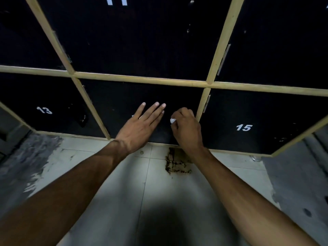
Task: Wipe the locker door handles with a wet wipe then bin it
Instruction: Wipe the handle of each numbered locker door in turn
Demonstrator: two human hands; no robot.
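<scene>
On the bottom row of the black lockers, both hands are at the middle door (124,102), between the door marked 13 (44,110) and the door marked 15 (244,127). The left hand (142,126) lies flat against this door with the fingers stretched and a little spread, holding nothing. The right hand (186,128) is curled into a loose fist at the right edge of the same door, just beside the pale wooden frame strip (202,103). The fist is closed around the wet wipe (172,120); only a small white corner of it shows at the left side of the fist. The handle of this door is probably under the right hand, but it is hidden. Below the lockers is a grey tiled floor (124,183) with a brown rusty stain (177,166) near the right wrist
</scene>
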